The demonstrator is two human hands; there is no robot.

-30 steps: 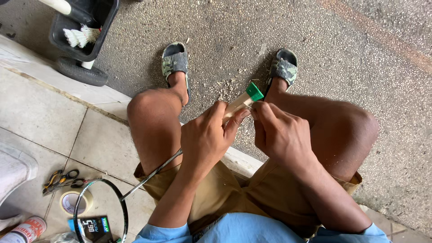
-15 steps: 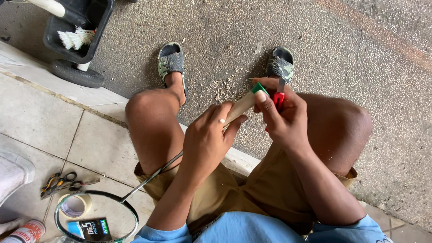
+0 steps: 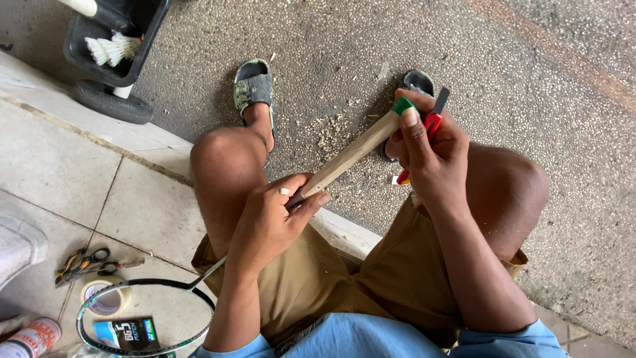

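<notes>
Pale floor tiles (image 3: pixel 59 172) end at a raised kerb (image 3: pixel 344 232), where a person in tan shorts sits with both feet on rough gravel-flecked ground (image 3: pixel 530 59). Nearest the camera, at the lower left corner of the tiles, lie the dark hoop of a badminton racket head (image 3: pixel 142 315), a small printed packet (image 3: pixel 129 331) inside that hoop, a roll of tape (image 3: pixel 106 298) touching its rim, a can (image 3: pixel 33 338) at the very edge, and scissors with pliers (image 3: pixel 86 262) just beyond the tape. The racket's thin shaft runs up from the hoop into the left hand (image 3: pixel 271 222), which is closed around the lower end of the bare wooden handle (image 3: pixel 348 154). That handle slants up and to the right between the knees. Its far end, capped in green (image 3: pixel 402 105), sits against the thumb of the right hand (image 3: pixel 430 156), whose fingers are wrapped around a red-handled utility knife (image 3: pixel 432 122) with the dark blade pointing away. Wood shavings (image 3: pixel 331 129) are scattered on the ground below the handle. Farther out, two sandals (image 3: pixel 254 83) rest on the ground, and at the far left corner a black tray (image 3: pixel 116 40) holds white shuttlecocks (image 3: pixel 109 48) above a small black wheel (image 3: pixel 112 105).
</notes>
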